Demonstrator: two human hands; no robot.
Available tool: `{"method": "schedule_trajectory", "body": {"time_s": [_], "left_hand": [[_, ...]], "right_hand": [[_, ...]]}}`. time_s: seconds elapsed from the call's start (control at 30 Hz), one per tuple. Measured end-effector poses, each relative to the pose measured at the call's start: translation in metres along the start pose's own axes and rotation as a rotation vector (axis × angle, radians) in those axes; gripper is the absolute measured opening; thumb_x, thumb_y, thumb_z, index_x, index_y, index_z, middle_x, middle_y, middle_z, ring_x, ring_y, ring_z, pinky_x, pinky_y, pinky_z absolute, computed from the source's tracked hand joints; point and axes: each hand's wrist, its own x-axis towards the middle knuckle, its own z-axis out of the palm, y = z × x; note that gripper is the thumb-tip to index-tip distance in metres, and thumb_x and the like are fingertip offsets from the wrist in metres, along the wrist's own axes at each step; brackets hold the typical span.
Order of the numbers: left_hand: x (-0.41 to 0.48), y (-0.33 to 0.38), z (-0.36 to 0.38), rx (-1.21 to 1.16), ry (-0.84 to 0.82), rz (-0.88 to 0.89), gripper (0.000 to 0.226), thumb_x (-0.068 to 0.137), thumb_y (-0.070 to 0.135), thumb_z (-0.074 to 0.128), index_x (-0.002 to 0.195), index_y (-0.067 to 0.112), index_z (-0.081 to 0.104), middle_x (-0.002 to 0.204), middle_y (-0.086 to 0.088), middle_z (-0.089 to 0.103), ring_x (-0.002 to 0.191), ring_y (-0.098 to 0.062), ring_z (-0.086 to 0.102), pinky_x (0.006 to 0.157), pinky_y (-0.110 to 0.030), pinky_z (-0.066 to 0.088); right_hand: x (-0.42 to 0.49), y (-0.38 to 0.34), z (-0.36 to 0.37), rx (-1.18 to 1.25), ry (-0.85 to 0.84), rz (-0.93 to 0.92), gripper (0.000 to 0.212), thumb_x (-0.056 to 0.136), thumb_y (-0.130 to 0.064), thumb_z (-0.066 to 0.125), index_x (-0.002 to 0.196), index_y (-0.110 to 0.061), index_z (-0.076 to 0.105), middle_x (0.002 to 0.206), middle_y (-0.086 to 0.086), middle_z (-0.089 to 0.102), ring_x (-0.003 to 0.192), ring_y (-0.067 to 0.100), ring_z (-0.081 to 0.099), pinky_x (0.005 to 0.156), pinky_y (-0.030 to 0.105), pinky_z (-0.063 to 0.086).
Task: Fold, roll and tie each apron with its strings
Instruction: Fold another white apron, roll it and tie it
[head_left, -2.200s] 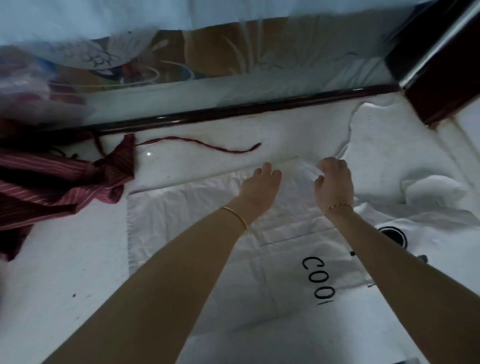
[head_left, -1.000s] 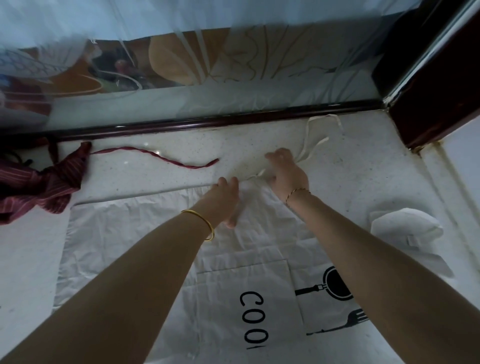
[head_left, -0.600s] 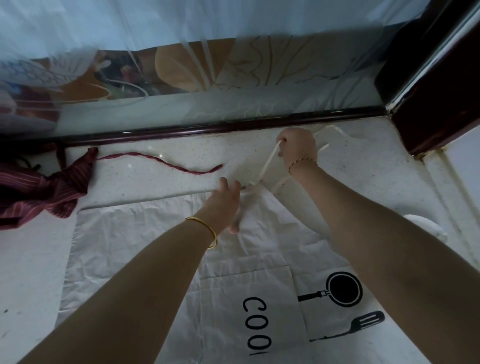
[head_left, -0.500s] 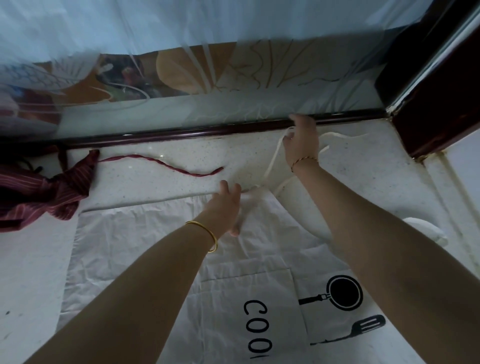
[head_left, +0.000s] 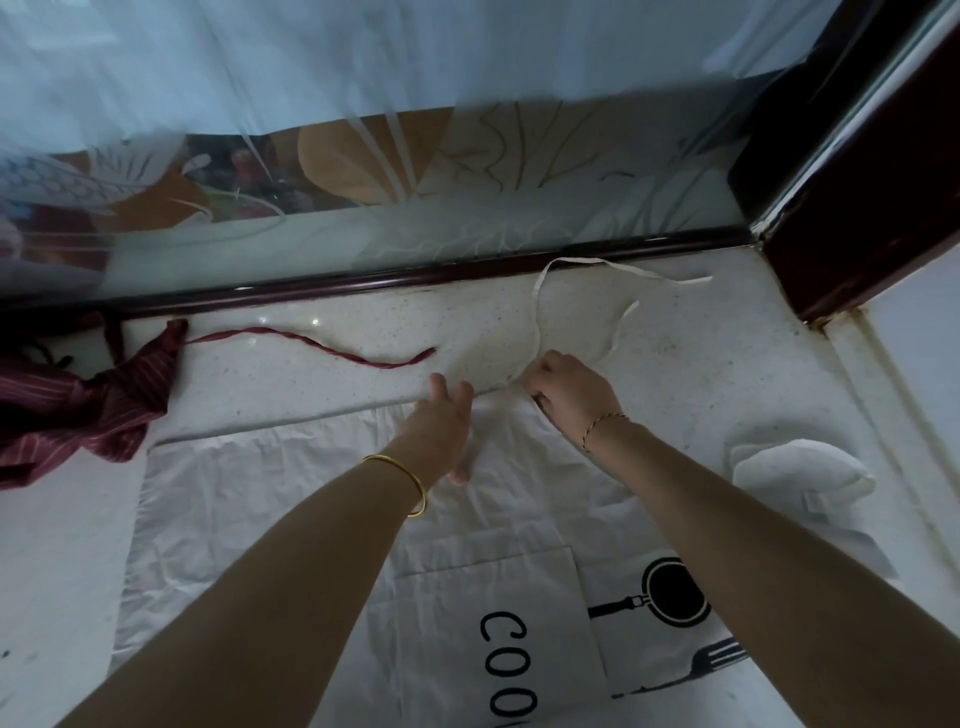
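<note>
Pale speckled floor (head_left: 685, 384) runs below an etched glass panel (head_left: 467, 208) with a dark frame. The white apron (head_left: 291, 519) lies spread flat across the lower centre, print upward. It looks like light, limp cotton that will crease and slide easily, so it is best held at its top edge and where the strings join. The left hand (head_left: 441, 421) presses that edge with straight fingers. The right hand (head_left: 571, 395), just beside it, pinches the white string (head_left: 536, 312) in curled fingers, and the string loops slack toward the upper right. Half a second earlier the right hand was up by the frame, drawing the string out. A maroon apron (head_left: 78, 410) lies bunched at the left
</note>
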Motion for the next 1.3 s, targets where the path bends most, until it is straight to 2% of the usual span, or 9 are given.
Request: {"method": "schedule_trajectory", "body": {"time_s": [0.07, 0.27, 0.4, 0.5, 0.63, 0.77, 0.93, 1.17, 1.3], "left_hand": [[0.000, -0.001, 0.002, -0.016, 0.008, -0.001, 0.104, 0.063, 0.025, 0.087, 0.136, 0.008, 0.015, 0.136, -0.020, 0.015, 0.113, -0.033, 0.050, 0.095, -0.039, 0.050], [0.001, -0.003, 0.005, -0.026, 0.019, 0.006, 0.105, 0.062, 0.024, 0.088, 0.137, 0.009, 0.016, 0.137, -0.021, 0.015, 0.115, -0.034, 0.049, 0.096, -0.041, 0.049], [0.001, -0.003, 0.005, -0.014, 0.000, 0.006, 0.107, 0.062, 0.024, 0.088, 0.138, 0.007, 0.014, 0.138, -0.021, 0.014, 0.117, -0.036, 0.048, 0.097, -0.040, 0.048], [0.001, -0.002, 0.003, -0.007, -0.013, 0.002, 0.108, 0.062, 0.025, 0.087, 0.139, 0.006, 0.014, 0.140, -0.022, 0.013, 0.118, -0.036, 0.048, 0.098, -0.040, 0.048], [0.001, -0.002, 0.001, 0.004, -0.041, 0.011, 0.107, 0.062, 0.026, 0.088, 0.138, 0.006, 0.016, 0.140, -0.022, 0.012, 0.118, -0.037, 0.048, 0.098, -0.040, 0.047], [0.009, -0.002, -0.009, -0.133, -0.052, 0.008, 0.080, 0.075, 0.026, 0.079, 0.133, 0.009, 0.027, 0.138, -0.020, 0.017, 0.101, -0.034, 0.058, 0.086, -0.035, 0.052], [0.024, -0.002, -0.005, -0.179, 0.112, -0.097, 0.026, 0.097, 0.015, 0.044, 0.123, 0.013, 0.037, 0.131, -0.020, 0.028, 0.091, -0.036, 0.057, 0.080, -0.041, 0.051], [0.032, -0.002, -0.006, -0.103, 0.070, -0.099, 0.031, 0.095, 0.003, 0.041, 0.126, 0.002, 0.041, 0.133, -0.019, 0.032, 0.106, -0.035, 0.055, 0.090, -0.040, 0.047], [0.031, 0.000, -0.011, -0.039, 0.101, -0.119, 0.031, 0.094, 0.004, 0.043, 0.125, 0.006, 0.041, 0.125, -0.012, 0.040, 0.106, -0.030, 0.055, 0.079, -0.038, 0.044]], "right_hand": [[-0.001, -0.001, 0.004, -0.050, 0.004, -0.026, 0.010, 0.073, 0.005, 0.066, 0.077, -0.004, 0.060, 0.084, 0.014, 0.052, 0.070, 0.030, 0.054, 0.048, 0.027, 0.035], [0.020, -0.001, -0.031, 0.057, 0.066, 0.273, 0.010, 0.095, -0.005, 0.041, 0.097, -0.007, 0.050, 0.090, 0.008, 0.048, 0.084, 0.028, 0.055, 0.067, 0.030, 0.039], [0.050, 0.013, -0.071, 0.221, 0.336, 0.481, 0.012, 0.093, 0.001, 0.043, 0.098, -0.006, 0.051, 0.096, 0.014, 0.060, 0.090, 0.030, 0.059, 0.072, 0.035, 0.048], [0.062, 0.018, -0.091, 0.419, 0.531, 0.432, 0.011, 0.093, 0.000, 0.045, 0.099, -0.006, 0.053, 0.101, 0.018, 0.060, 0.095, 0.030, 0.059, 0.081, 0.043, 0.051], [0.047, 0.011, -0.080, 0.386, 0.287, 0.411, 0.053, 0.093, 0.000, 0.045, 0.143, -0.010, 0.031, 0.147, 0.015, 0.031, 0.128, 0.026, 0.041, 0.102, 0.033, 0.037], [0.017, 0.002, -0.040, 0.298, 0.023, 0.433, 0.022, 0.095, -0.013, 0.045, 0.113, -0.008, 0.057, 0.112, 0.012, 0.060, 0.101, 0.027, 0.059, 0.083, 0.035, 0.047], [-0.006, -0.013, -0.011, 0.312, -0.129, 0.421, 0.019, 0.093, -0.032, 0.052, 0.088, -0.013, 0.053, 0.084, 0.004, 0.058, 0.078, 0.022, 0.057, 0.062, 0.026, 0.038], [-0.009, -0.018, 0.008, 0.242, -0.097, 0.475, 0.019, 0.084, -0.027, 0.061, 0.070, -0.016, 0.056, 0.080, 0.006, 0.062, 0.082, 0.026, 0.059, 0.060, 0.028, 0.044], [-0.005, -0.020, 0.009, 0.199, -0.130, 0.485, 0.019, 0.084, -0.028, 0.066, 0.071, -0.015, 0.059, 0.077, 0.008, 0.053, 0.089, 0.031, 0.061, 0.067, 0.027, 0.043]]}}
